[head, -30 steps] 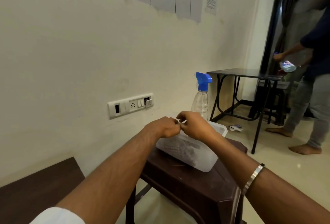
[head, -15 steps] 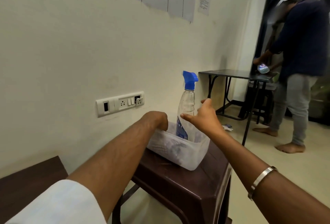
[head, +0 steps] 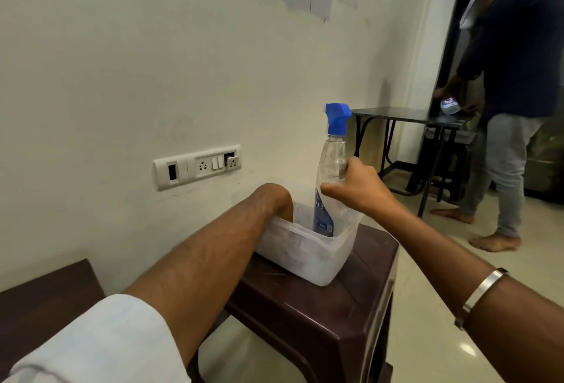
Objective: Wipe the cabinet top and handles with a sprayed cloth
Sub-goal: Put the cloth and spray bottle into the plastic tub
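I saw the spray bottle (head: 331,169) standing in the tub (head: 308,256) on the stool (head: 329,315). A table (head: 406,115) stood behind, probably well apart.

I am counting one spray bottle (head: 332,165), one plastic tub (head: 308,256), one brown stool (head: 329,315), one black tabletop (head: 396,114), one wall switch panel (head: 197,165), and one other person (head: 515,77) standing.

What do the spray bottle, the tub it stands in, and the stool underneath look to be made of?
Spray bottle: clear thin plastic, since the wall shows through it; blue opaque plastic trigger head. Tub: translucent, frosted plastic, its contents showing only as blurred shapes. Stool: probably moulded dark brown plastic, glossy, with rounded edges and soft highlights; lacquered wood cannot be ruled out.
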Demonstrator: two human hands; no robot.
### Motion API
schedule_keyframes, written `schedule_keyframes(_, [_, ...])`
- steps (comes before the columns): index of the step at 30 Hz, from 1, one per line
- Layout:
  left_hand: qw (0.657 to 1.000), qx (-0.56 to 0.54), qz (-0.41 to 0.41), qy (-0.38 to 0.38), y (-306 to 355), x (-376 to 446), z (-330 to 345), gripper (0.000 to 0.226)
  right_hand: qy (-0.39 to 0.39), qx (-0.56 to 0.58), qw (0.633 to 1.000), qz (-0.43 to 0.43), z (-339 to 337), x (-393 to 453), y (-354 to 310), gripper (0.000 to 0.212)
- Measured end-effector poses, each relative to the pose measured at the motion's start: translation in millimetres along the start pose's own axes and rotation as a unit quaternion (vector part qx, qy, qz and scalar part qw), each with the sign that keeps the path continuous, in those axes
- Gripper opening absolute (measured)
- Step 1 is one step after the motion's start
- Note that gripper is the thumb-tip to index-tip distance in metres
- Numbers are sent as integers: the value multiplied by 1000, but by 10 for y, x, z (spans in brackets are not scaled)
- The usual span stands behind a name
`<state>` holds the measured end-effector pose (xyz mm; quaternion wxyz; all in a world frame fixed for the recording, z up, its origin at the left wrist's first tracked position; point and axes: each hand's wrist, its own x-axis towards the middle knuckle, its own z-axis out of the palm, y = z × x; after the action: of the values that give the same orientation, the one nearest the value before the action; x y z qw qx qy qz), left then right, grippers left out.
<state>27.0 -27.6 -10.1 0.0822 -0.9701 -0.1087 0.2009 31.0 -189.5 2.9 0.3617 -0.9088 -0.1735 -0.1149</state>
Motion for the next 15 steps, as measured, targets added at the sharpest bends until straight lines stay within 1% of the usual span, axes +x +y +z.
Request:
schedule_keyframes(5, [997, 6, 2, 81, 59, -15, 29, 46, -46, 13, 999, 13, -94, 7, 22, 56])
schedule_keyframes(6, [997, 14, 8, 79, 70, -22, 28, 45, -57, 12, 998, 13, -87, 8, 20, 57])
schedule_keyframes(8, [999, 29, 13, 38, 71, 33, 45, 44, -72, 6, 997, 12, -63, 18, 15, 60])
schedule_keyframes(10, [1000, 22, -5, 3, 62, 35, 51, 45, -91, -3, 996, 12, -58, 29, -19, 60])
schedule_keyframes(11, [1000, 5, -21, 1, 59, -2, 49, 46, -103, -9, 995, 13, -62, 35, -40, 59])
schedule_keyframes(15, [999, -16, -39, 31, 77, -55, 65, 48, -151, -32, 988, 24, -109, 61, -99, 63])
